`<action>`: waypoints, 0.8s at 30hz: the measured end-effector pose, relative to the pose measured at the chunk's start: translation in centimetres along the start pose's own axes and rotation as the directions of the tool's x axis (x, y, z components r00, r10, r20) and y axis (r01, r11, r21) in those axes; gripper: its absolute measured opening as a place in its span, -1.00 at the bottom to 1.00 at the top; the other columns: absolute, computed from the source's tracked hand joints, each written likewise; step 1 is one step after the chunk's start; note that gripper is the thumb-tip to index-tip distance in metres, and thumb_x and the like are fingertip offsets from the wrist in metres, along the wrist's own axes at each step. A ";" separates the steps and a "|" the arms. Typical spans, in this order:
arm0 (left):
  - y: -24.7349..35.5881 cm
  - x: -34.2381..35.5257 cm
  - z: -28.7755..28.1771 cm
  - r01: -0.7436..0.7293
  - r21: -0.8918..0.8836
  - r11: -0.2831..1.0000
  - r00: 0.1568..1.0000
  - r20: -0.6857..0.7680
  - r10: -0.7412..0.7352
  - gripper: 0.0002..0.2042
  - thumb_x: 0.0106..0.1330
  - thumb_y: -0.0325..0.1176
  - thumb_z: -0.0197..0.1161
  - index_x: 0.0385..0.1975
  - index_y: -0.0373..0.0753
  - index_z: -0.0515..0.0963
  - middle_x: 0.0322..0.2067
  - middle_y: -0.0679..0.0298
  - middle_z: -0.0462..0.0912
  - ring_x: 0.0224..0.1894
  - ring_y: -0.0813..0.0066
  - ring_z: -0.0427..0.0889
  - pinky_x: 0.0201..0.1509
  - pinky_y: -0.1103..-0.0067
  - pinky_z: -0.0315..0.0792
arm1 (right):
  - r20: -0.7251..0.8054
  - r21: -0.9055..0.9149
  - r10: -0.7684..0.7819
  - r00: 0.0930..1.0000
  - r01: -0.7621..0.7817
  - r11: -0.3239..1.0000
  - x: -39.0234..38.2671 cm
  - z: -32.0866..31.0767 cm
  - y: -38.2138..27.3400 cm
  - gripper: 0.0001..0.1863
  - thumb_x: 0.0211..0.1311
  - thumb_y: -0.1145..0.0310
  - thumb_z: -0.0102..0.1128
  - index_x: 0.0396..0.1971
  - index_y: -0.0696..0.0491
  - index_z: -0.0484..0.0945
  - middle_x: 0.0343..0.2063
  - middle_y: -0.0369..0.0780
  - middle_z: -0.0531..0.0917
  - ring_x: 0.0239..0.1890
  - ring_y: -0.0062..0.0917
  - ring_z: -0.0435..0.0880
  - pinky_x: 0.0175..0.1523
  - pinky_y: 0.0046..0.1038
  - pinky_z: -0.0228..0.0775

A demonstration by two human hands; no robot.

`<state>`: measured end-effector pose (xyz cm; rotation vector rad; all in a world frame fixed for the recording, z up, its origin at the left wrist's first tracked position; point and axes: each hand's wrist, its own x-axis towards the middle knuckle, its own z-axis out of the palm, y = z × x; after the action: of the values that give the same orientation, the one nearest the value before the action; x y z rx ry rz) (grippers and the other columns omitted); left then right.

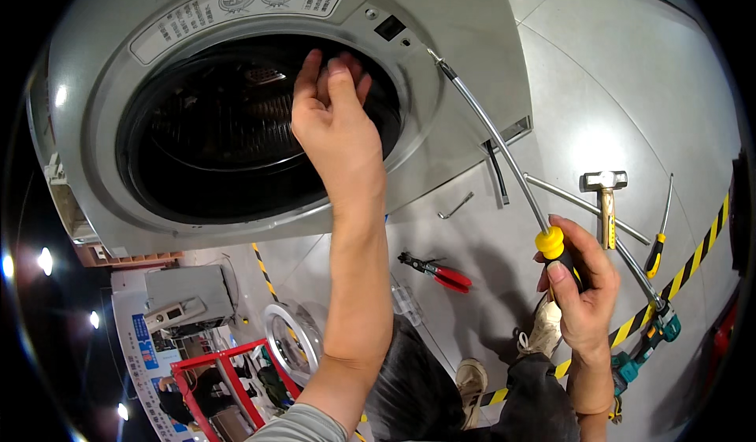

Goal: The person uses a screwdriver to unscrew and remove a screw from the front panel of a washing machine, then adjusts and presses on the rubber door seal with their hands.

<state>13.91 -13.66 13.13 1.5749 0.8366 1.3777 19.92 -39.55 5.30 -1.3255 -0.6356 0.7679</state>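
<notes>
My left hand (337, 119) is raised at the door opening of a grey front-load washing machine (457, 119). Its fingers are bent and spread apart, and no object shows between them. Behind it lie the black rubber door seal (135, 154) and the dark drum (228, 123). My right hand (587, 292) grips the yellow and black handle of a long screwdriver (496, 139). The shaft slants up to the left, its tip beside a small hole and dark rectangular slot (389, 27) on the front panel. Whether the tip touches the panel I cannot tell.
On the tiled floor lie red-handled pliers (441, 273), a hammer (606, 198), a smaller screwdriver (660, 237), metal rods (587, 204) and a teal power tool (646, 347). Yellow-black tape (693, 265) crosses the floor. A round door ring (285, 336) and red frame (216, 359) stand lower left.
</notes>
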 end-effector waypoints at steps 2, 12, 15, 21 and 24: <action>0.3 0.1 0.3 0.047 -0.148 0.988 0.990 0.142 -0.026 -0.73 0.44 -0.32 0.14 -0.02 -0.39 0.48 -0.20 0.24 0.61 -0.18 0.60 0.58 -0.12 0.62 0.51 | -0.015 0.020 0.037 0.999 -0.037 0.999 0.0 -0.1 -0.2 -0.54 0.25 0.42 0.15 0.14 0.23 0.44 -0.29 -0.15 0.61 -0.44 -0.67 0.53 -0.38 -0.68 0.38; -1.0 1.1 0.5 -0.045 -0.117 0.992 0.921 0.380 0.086 -0.79 0.47 -0.26 0.11 -0.30 -0.29 0.46 -0.59 0.55 0.27 -0.54 0.79 0.09 -0.47 0.74 0.00 | -0.052 0.041 0.048 0.998 -0.046 0.998 -0.1 0.2 -0.1 -0.53 0.24 0.40 0.16 0.14 0.23 0.44 -0.29 -0.15 0.61 -0.43 -0.66 0.52 -0.37 -0.67 0.40; -1.3 1.5 0.0 0.003 -0.159 0.987 0.911 0.408 0.063 -0.81 0.47 -0.28 0.11 -0.15 -0.28 0.48 -0.31 0.39 0.53 -0.28 0.65 0.48 -0.10 0.62 0.40 | -0.054 0.036 0.046 0.998 -0.044 0.998 0.0 0.4 0.0 -0.53 0.25 0.39 0.16 0.14 0.23 0.44 -0.28 -0.14 0.61 -0.42 -0.66 0.53 -0.36 -0.66 0.41; -2.2 2.7 -0.6 -0.110 -0.149 0.983 0.860 0.481 0.169 -0.81 0.50 -0.26 0.08 -0.18 -0.26 0.45 -0.32 0.37 0.57 -0.32 0.69 0.52 -0.15 0.70 0.48 | -0.039 -0.023 0.036 0.999 -0.037 0.999 0.4 0.7 0.0 -0.55 0.25 0.42 0.15 0.14 0.22 0.44 -0.27 -0.14 0.60 -0.38 -0.67 0.54 -0.35 -0.67 0.42; -3.2 3.3 -0.7 -0.236 -0.083 0.968 0.832 0.498 0.245 -0.81 0.50 -0.25 0.06 -0.21 -0.26 0.44 -0.39 0.42 0.52 -0.40 0.76 0.42 -0.29 0.75 0.39 | -0.081 -0.022 0.098 0.992 -0.100 0.995 0.9 1.1 -0.9 -0.57 0.20 0.49 0.18 0.09 0.26 0.47 -0.18 -0.12 0.63 -0.21 -0.56 0.59 -0.07 -0.57 0.40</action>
<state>13.93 -9.30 11.54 1.9575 0.3091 1.0462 19.72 -38.24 6.31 -1.4133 -0.5207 0.7852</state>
